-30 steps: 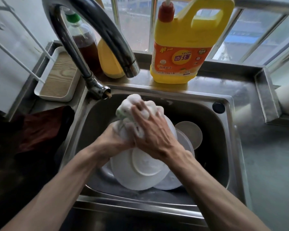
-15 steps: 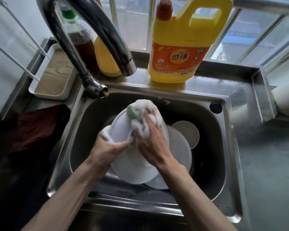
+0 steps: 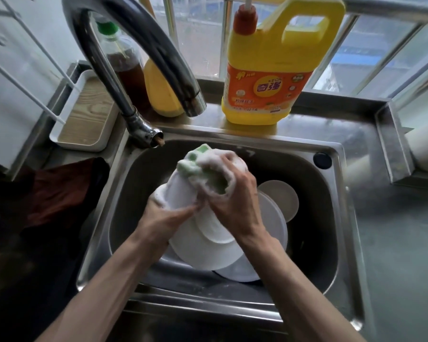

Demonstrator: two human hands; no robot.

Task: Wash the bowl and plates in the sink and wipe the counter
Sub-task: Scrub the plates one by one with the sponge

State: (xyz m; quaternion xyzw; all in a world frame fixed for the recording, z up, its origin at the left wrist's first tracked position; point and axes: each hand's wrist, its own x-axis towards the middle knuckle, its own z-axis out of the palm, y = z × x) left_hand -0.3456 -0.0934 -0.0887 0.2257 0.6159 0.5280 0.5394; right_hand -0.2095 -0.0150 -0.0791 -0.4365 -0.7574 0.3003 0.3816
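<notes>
Mid-soaping, judged under halfway. Tilted plate above the middle of the sink, grasped in left grip; foamy sponge clenched in right grip, pressed to its far rim. Beneath, other plates, seemingly unrinsed. Left to do: rinsing, wiping the worktop.

Plainly a home kitchen, seen at the washing-up spot. Centre of the frame: a stainless steel sink set into a steel counter, white plates stacked in its basin, a foamy green sponge against the uppermost one, and a curved tap arching in from the upper left. Along the back ledge, below a barred window: a yellow jug of dish detergent, a green-capped bottle of dark liquid, and at far left a white tray with a wood-grain base
</notes>
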